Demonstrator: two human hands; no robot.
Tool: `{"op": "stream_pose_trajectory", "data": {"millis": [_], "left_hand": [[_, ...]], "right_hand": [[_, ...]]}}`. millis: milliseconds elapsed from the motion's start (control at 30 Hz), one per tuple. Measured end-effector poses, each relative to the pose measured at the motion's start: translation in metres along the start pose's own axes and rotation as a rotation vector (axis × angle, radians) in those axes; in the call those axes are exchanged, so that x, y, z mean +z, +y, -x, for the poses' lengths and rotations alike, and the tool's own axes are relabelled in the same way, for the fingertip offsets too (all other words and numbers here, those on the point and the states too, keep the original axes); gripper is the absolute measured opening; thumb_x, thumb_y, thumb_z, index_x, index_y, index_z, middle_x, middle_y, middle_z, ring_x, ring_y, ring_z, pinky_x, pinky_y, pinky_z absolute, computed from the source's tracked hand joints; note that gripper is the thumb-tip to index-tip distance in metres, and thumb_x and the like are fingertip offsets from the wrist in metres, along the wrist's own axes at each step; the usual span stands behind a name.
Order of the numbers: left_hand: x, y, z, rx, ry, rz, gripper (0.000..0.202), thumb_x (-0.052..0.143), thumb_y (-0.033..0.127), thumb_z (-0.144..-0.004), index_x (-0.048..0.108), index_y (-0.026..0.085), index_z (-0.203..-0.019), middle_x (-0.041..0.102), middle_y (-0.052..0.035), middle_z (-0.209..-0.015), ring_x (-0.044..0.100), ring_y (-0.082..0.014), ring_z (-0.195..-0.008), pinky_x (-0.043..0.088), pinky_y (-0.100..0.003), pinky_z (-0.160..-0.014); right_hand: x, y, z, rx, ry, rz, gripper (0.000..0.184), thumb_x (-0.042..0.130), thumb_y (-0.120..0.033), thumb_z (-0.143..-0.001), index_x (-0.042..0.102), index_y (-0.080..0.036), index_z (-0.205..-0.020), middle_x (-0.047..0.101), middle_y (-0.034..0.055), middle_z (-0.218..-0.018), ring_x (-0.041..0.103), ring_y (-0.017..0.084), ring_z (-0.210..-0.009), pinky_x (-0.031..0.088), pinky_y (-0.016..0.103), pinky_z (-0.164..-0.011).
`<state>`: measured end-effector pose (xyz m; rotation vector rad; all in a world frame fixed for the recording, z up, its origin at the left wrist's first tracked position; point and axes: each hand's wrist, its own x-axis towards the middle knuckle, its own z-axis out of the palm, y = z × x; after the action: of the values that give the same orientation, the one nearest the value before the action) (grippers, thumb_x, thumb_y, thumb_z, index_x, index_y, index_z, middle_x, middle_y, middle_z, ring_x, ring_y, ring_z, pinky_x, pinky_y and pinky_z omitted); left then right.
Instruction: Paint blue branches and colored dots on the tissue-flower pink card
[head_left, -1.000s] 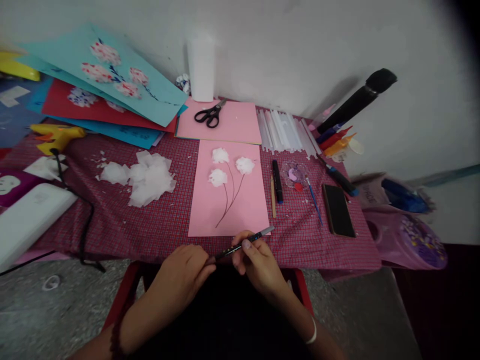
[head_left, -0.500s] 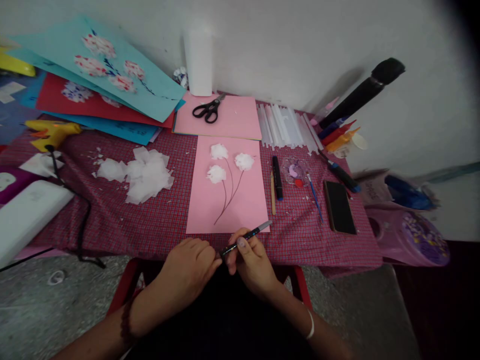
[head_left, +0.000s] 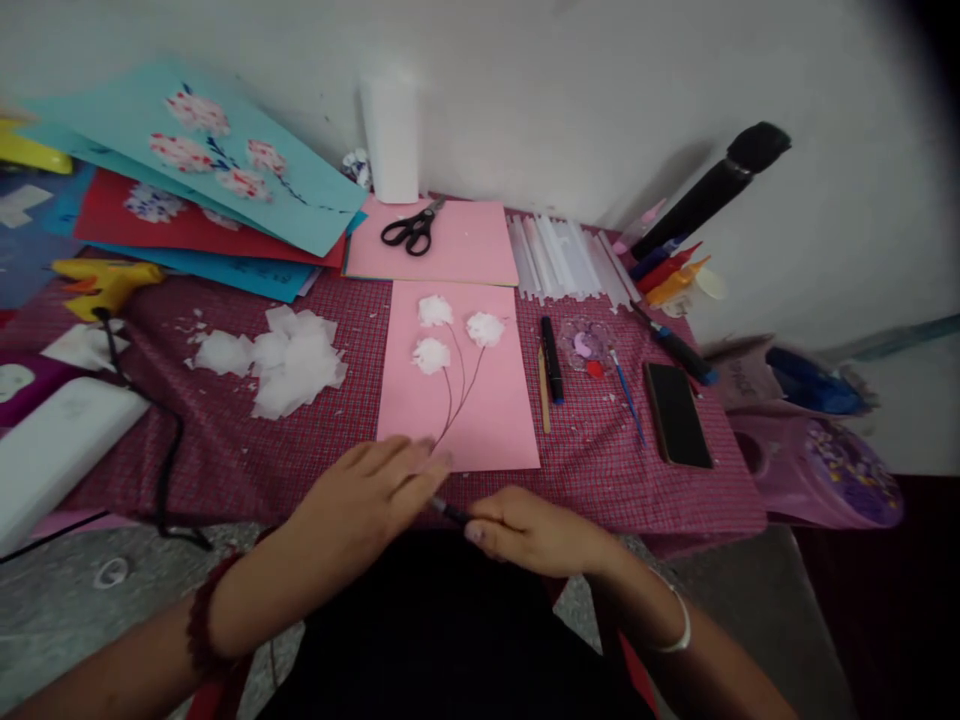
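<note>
Slim pen [head_left: 451, 513], held in right hand [head_left: 529, 530]; far end near left hand [head_left: 364, 505]

In dim light we see a pale wall [head_left: 540, 110] behind the bench [head_left: 615, 490], its checked red cloth [head_left: 240, 470], and a speckled grey floor [head_left: 67, 605].
</note>
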<state>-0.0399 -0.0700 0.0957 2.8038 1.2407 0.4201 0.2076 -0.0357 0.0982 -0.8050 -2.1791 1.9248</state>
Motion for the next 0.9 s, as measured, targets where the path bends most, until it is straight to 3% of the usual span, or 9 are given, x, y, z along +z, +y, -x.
{"op": "stream_pose_trajectory", "data": {"millis": [100, 233, 300, 400, 500, 600, 667, 767, 900], "left_hand": [[0.005, 0.011, 0.004, 0.107, -0.125, 0.088, 0.017, 0.047, 0.007, -0.091, 0.056, 0.02, -0.085, 0.063, -0.0018, -0.08, 0.058, -0.0203, -0.075, 0.045, -0.033, -0.071], [0.014, 0.027, 0.018, -0.004, -0.161, 0.184, 0.021, 0.051, 0.023, -0.096, 0.053, 0.02, -0.075, 0.058, -0.0001, -0.07, 0.054, -0.0187, -0.064, 0.04, -0.032, -0.061], [0.019, 0.032, 0.023, -0.049, -0.204, 0.199, 0.026, 0.049, 0.028, -0.098, 0.055, 0.019, -0.074, 0.059, 0.0, -0.068, 0.054, -0.0182, -0.061, 0.038, -0.031, -0.058], [0.025, 0.04, 0.027, -0.043, -0.221, 0.209, 0.03, 0.053, 0.036, -0.096, 0.056, 0.02, -0.072, 0.061, 0.0008, -0.064, 0.056, -0.0186, -0.06, 0.039, -0.031, -0.058], [0.029, 0.046, 0.03, -0.04, -0.189, 0.175, 0.031, 0.054, 0.038, -0.095, 0.057, 0.02, -0.071, 0.062, 0.0007, -0.063, 0.058, -0.0191, -0.058, 0.041, -0.032, -0.059], [0.027, 0.047, 0.041, -0.062, -0.138, 0.134, 0.041, 0.041, 0.036, -0.101, 0.057, 0.021, -0.067, 0.061, 0.0, -0.058, 0.058, -0.0188, -0.054, 0.04, -0.032, -0.055], [0.023, 0.043, 0.053, -0.122, -0.092, 0.12, 0.048, 0.031, 0.034, -0.103, 0.055, 0.021, -0.064, 0.059, 0.0001, -0.055, 0.057, -0.0174, -0.051, 0.04, -0.032, -0.053], [0.016, 0.034, 0.067, -0.271, 0.021, 0.147, 0.049, 0.029, 0.036, -0.104, 0.053, 0.022, -0.064, 0.057, 0.0017, -0.056, 0.055, -0.0137, -0.048, 0.039, -0.029, -0.05], [0.022, 0.023, 0.067, -0.351, 0.185, 0.18, 0.036, 0.036, 0.033, -0.102, 0.054, 0.021, -0.073, 0.062, 0.0002, -0.069, 0.06, -0.0139, -0.063, 0.047, -0.027, -0.063]], "right_hand": [[0.001, 0.004, 0.004, 0.073, -0.147, -0.239, 0.042, 0.037, -0.043, -0.101, 0.056, -0.019, -0.072, 0.052, -0.0023, -0.061, 0.047, 0.008, -0.051, 0.036, 0.019, -0.047], [0.012, 0.017, 0.015, 0.007, 0.04, -0.553, 0.03, 0.051, -0.044, -0.097, 0.061, -0.023, -0.116, 0.06, -0.0001, -0.078, 0.053, 0.01, -0.062, 0.04, 0.021, -0.053], [0.024, 0.021, 0.018, -0.046, 0.052, -0.578, 0.04, 0.063, -0.044, -0.09, 0.059, -0.025, -0.124, 0.06, -0.001, -0.078, 0.051, 0.01, -0.061, 0.038, 0.022, -0.053], [0.048, 0.018, 0.015, -0.045, 0.159, -0.509, 0.034, 0.059, -0.05, -0.091, 0.069, -0.02, -0.103, 0.054, -0.0034, -0.064, 0.045, 0.01, -0.054, 0.033, 0.022, -0.051], [0.069, 0.015, 0.01, -0.006, 0.342, -0.517, 0.04, 0.05, -0.052, -0.096, 0.066, -0.018, -0.081, 0.048, -0.0048, -0.054, 0.04, 0.009, -0.047, 0.029, 0.022, -0.047], [0.078, 0.015, 0.013, 0.003, 0.483, -0.664, 0.041, 0.052, -0.051, -0.095, 0.058, -0.019, -0.07, 0.041, -0.0071, -0.047, 0.032, 0.008, -0.041, 0.024, 0.021, -0.042], [0.077, 0.018, 0.02, -0.025, 0.678, -0.834, 0.041, 0.052, -0.05, -0.094, 0.051, -0.021, -0.065, 0.033, -0.0095, -0.043, 0.024, 0.008, -0.038, 0.022, 0.021, -0.041], [0.07, 0.026, 0.027, -0.059, 0.891, -0.969, 0.035, 0.05, -0.044, -0.095, 0.05, -0.022, -0.068, 0.029, -0.0106, -0.041, 0.02, 0.008, -0.038, 0.022, 0.021, -0.043], [0.056, 0.039, 0.012, -0.039, 0.903, -0.765, 0.012, 0.059, -0.034, -0.091, 0.055, -0.024, -0.088, 0.042, -0.0104, -0.048, 0.031, 0.008, -0.041, 0.025, 0.02, -0.044]]}}
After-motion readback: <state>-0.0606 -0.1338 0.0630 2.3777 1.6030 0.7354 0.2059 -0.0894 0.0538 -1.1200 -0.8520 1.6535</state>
